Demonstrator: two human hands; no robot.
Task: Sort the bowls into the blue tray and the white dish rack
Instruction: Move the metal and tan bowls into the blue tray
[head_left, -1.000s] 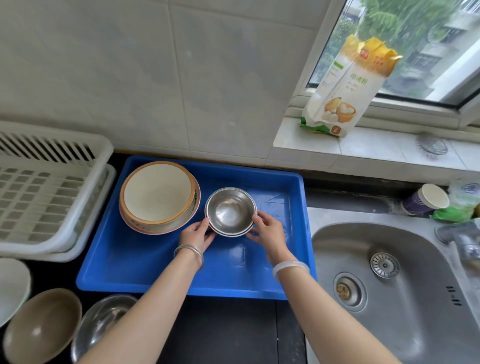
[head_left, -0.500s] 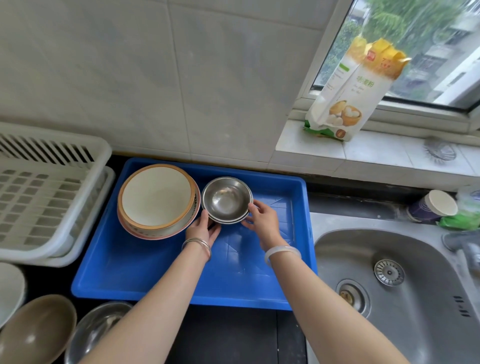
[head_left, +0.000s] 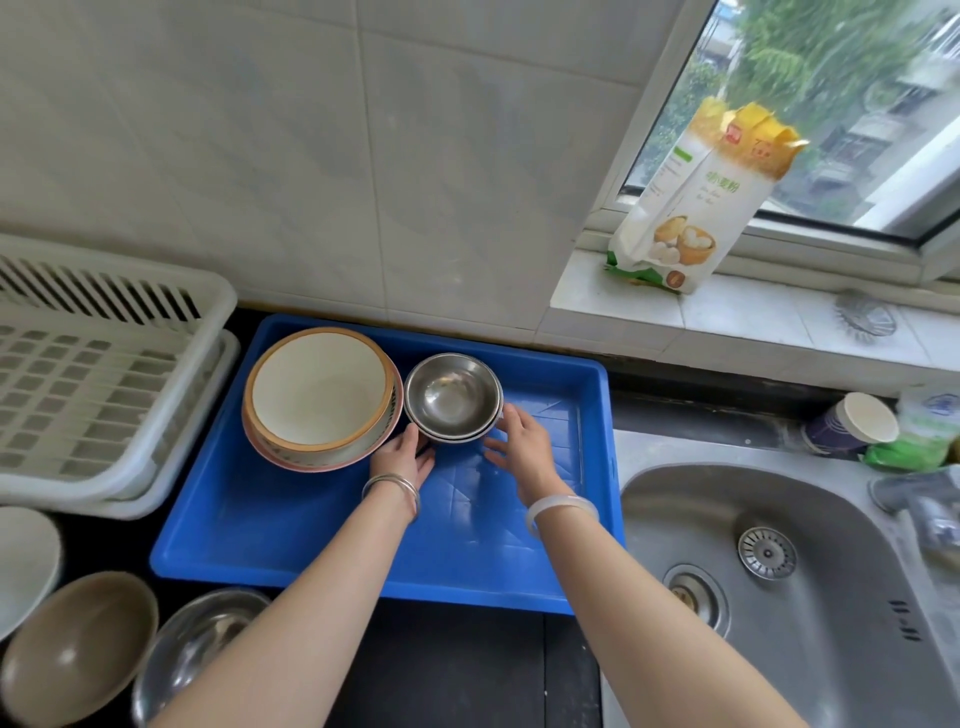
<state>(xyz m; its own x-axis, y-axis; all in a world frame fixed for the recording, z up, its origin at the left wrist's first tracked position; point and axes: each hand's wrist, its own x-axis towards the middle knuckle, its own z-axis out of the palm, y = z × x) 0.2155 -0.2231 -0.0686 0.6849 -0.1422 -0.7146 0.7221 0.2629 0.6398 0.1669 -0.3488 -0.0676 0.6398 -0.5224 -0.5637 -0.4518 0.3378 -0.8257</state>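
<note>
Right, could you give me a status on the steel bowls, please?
Left hand grips the steel bowls at the rim; right hand open, touching them. Bowls down in blue tray, beside ceramic bowls. Nothing in the way.

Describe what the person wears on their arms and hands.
Both forearms are bare, no sleeves or gloves. The left hand has thin silver metal bangles at its wrist; the right hand has one smooth pale translucent white bangle.

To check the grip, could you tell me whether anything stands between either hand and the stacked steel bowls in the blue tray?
Nothing visible does. The left hand and the right hand touch the near sides of the steel bowls directly; the large cream bowls sit to their left.
</note>
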